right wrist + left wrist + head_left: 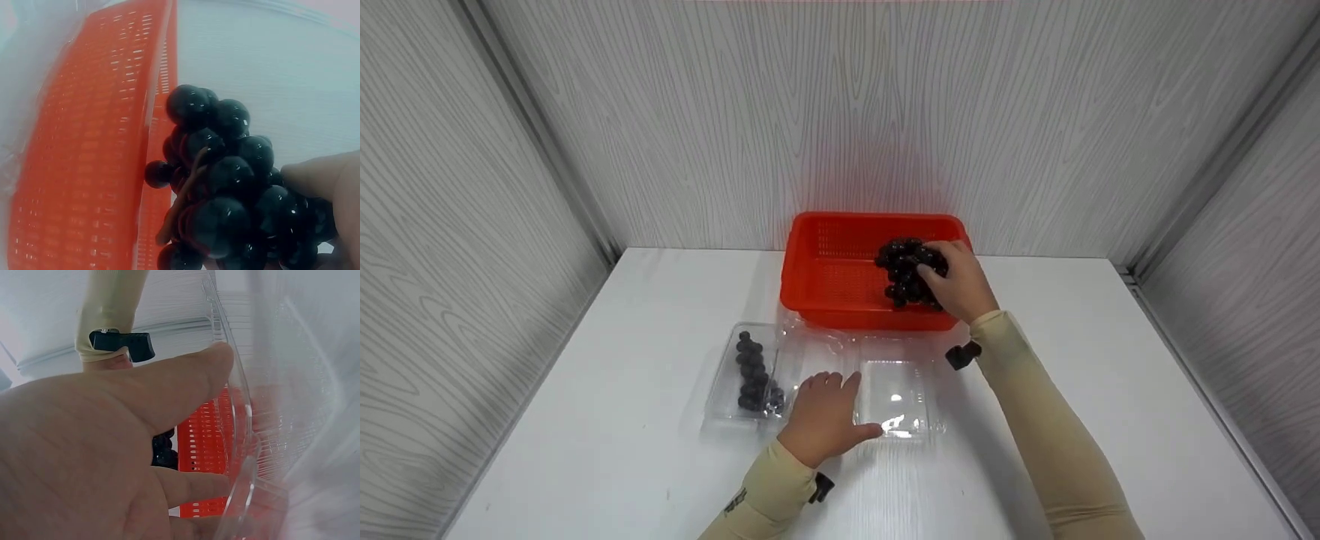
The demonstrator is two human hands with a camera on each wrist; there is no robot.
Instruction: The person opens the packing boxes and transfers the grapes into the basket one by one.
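Note:
My right hand (958, 283) holds a bunch of dark grapes (901, 271) at the right side of a red basket (810, 296). In the right wrist view the grapes (225, 174) look round and glossy, with a brown stem among them, and the basket's slotted wall (95, 152) stands beside them. The left hand (826, 416) rests at a clear plastic box (894, 390), its thumb and fingers spread. Up close in the left wrist view, the left thumb (191, 377) and fingertips touch the box's clear rim (239, 394).
To the left sits another clear plastic container (724, 386) with a smaller bunch of dark grapes (751, 371) in it. White table surface (585, 450) surrounds these things. A wood-grain panel (720, 127) rises behind the basket, with further panels on both sides.

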